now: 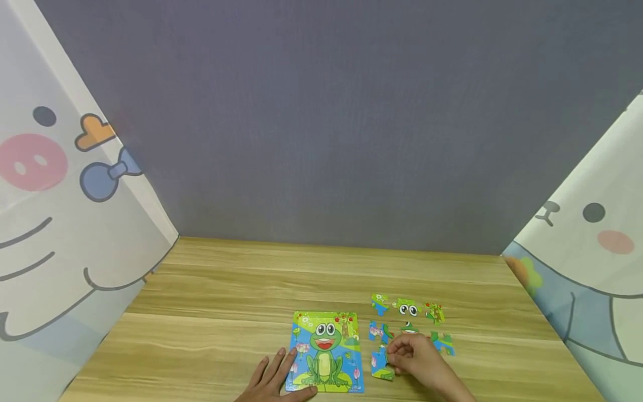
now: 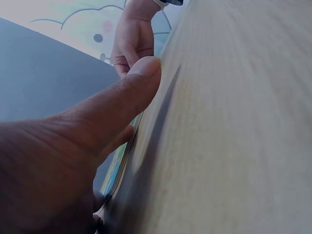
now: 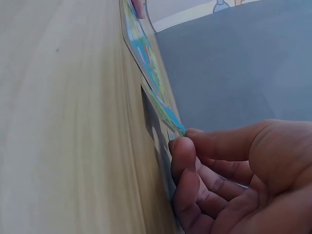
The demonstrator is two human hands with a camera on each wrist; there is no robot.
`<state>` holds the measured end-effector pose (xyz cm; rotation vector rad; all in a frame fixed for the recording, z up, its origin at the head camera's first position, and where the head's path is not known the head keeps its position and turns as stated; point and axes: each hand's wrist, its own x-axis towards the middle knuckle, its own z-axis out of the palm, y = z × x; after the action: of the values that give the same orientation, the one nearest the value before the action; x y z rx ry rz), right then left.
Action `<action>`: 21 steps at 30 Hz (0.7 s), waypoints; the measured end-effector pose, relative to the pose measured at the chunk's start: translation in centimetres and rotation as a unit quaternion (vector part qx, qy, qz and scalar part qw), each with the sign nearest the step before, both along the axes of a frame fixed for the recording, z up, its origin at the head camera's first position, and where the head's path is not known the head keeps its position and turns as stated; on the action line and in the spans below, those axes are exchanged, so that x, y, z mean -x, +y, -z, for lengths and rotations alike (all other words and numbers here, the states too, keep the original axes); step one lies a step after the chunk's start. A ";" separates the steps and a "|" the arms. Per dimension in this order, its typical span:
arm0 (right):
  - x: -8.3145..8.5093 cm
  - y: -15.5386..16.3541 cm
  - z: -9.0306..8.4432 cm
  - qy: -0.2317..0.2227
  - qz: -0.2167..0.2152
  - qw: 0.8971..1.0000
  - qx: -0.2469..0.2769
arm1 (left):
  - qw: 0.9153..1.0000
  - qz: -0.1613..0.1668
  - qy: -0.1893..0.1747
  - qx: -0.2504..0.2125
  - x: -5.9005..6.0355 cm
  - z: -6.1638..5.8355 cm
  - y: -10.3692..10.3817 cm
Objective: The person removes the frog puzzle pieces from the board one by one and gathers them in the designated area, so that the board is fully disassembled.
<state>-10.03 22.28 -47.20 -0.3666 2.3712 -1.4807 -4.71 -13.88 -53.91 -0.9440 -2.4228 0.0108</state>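
Observation:
A square frog puzzle board (image 1: 326,363) lies on the wooden table. My left hand (image 1: 273,381) rests at its lower left corner with fingers spread and fairly straight, touching the edge. To the right of the board, my right hand (image 1: 421,362) pinches the edge of a blue-and-green puzzle piece (image 1: 380,365) between thumb and index finger. In the right wrist view this piece (image 3: 168,116) is tilted slightly off the table, with a shadow under it. In the left wrist view, the left thumb (image 2: 122,97) is held above the tabletop.
Several loose pieces lie in rows beyond the right hand, among them one with the frog's eyes (image 1: 408,308), a tree piece (image 1: 435,313) and a blue-green piece (image 1: 443,343). The right hand partly covers others. A grey wall (image 1: 326,139) stands behind the table (image 1: 211,312).

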 end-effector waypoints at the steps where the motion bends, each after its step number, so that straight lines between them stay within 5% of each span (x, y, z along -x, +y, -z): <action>1: -0.1 0.0 0.0 0.005 -0.001 1.000 -0.001 | 1.000 0.000 0.000 -0.001 0.0 0.0 0.0; 14: -0.6 -0.7 -0.3 0.079 0.010 0.993 -0.085 | 1.000 -0.003 -0.001 0.000 -0.1 -0.2 0.0; 21: -0.7 -0.8 -0.5 0.078 0.012 0.992 -0.096 | 1.000 -0.004 -0.004 0.003 -0.1 -0.1 0.0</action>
<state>-9.32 21.46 -46.74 -0.4217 2.6213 -1.2615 -4.63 -13.92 -53.82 -0.9377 -2.4348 0.0183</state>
